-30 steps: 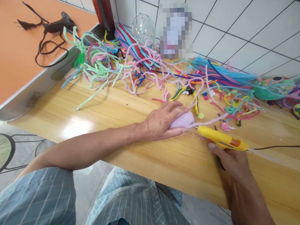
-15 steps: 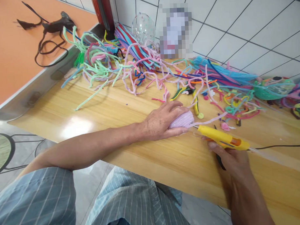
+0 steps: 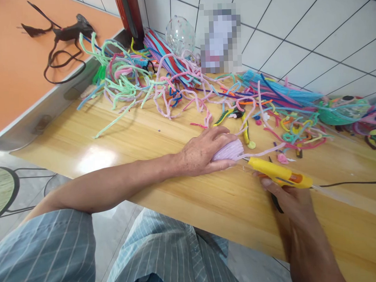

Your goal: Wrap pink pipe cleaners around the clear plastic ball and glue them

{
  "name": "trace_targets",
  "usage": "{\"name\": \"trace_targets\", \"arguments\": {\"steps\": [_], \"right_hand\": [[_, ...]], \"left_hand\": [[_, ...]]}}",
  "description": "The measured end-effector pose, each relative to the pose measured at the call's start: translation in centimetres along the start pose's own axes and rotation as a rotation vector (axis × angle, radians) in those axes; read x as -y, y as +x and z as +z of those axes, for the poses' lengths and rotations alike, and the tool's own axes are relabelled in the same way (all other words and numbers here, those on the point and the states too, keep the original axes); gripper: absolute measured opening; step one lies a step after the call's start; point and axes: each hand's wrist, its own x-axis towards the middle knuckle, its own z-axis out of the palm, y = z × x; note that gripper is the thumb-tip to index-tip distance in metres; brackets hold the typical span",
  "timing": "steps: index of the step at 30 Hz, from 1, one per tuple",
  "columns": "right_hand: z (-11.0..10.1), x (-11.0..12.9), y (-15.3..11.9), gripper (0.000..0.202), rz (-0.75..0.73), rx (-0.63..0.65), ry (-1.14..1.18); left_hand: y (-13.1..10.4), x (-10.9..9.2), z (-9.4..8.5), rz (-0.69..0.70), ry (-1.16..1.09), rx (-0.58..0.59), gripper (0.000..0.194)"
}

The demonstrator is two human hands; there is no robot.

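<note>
My left hand point(image 3: 203, 152) is wrapped round a lavender coiled piece point(image 3: 230, 151) near the middle of the wooden table. A loose lavender strand point(image 3: 264, 151) runs from its right end over the table. My right hand point(image 3: 285, 197) grips a yellow glue gun point(image 3: 272, 170) from below, with the metal tip at the right end of the coiled piece. Whether tip and piece touch is too small to tell. A clear stick juts from the back of the glue gun. The fingers of my right hand are partly hidden under the gun.
Tangled green and pink pipe cleaners point(image 3: 124, 83) lie along the tiled wall point(image 3: 283, 35). Yellow-black pliers point(image 3: 245, 128) rest just beyond my left hand. A blue bundle point(image 3: 281, 90) and a green ball point(image 3: 342, 111) are at the right. A black cable point(image 3: 350, 183) crosses the right side.
</note>
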Motion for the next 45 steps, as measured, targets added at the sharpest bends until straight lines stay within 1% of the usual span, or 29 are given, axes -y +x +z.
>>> {"name": "trace_targets", "arguments": {"steps": [6, 9, 12, 17, 22, 25, 29, 39, 45], "right_hand": [[-0.2, -0.4, 0.0, 0.034, -0.027, -0.002, 0.001], [-0.3, -0.6, 0.0, 0.031, -0.051, 0.023, -0.008], [-0.3, -0.6, 0.0, 0.032, -0.045, 0.040, -0.012], [0.0, -0.5, 0.0, 0.036, -0.043, 0.007, 0.000], [0.0, -0.4, 0.2, 0.034, -0.071, -0.021, 0.000], [-0.2, -0.5, 0.2, 0.032, -0.047, -0.043, 0.008], [-0.3, -0.9, 0.1, 0.033, 0.009, -0.059, 0.020], [-0.3, -1.4, 0.0, 0.035, -0.023, -0.026, 0.032], [-0.2, -0.8, 0.2, 0.034, -0.047, -0.014, 0.000]], "left_hand": [[0.0, 0.1, 0.0, 0.033, 0.040, -0.020, 0.068], [0.0, 0.1, 0.1, 0.020, 0.034, -0.020, 0.068], [0.0, 0.1, 0.1, 0.007, 0.029, -0.008, 0.068], [0.0, 0.1, 0.1, 0.021, 0.034, -0.011, 0.068], [0.0, 0.0, 0.0, 0.033, 0.031, -0.018, 0.068], [-0.1, 0.1, 0.0, 0.019, 0.018, -0.011, 0.068], [-0.2, 0.2, 0.1, 0.009, 0.006, -0.008, 0.067], [-0.1, 0.1, 0.1, 0.025, 0.026, -0.022, 0.067], [-0.1, 0.2, 0.3, 0.005, 0.025, -0.021, 0.068]]}}
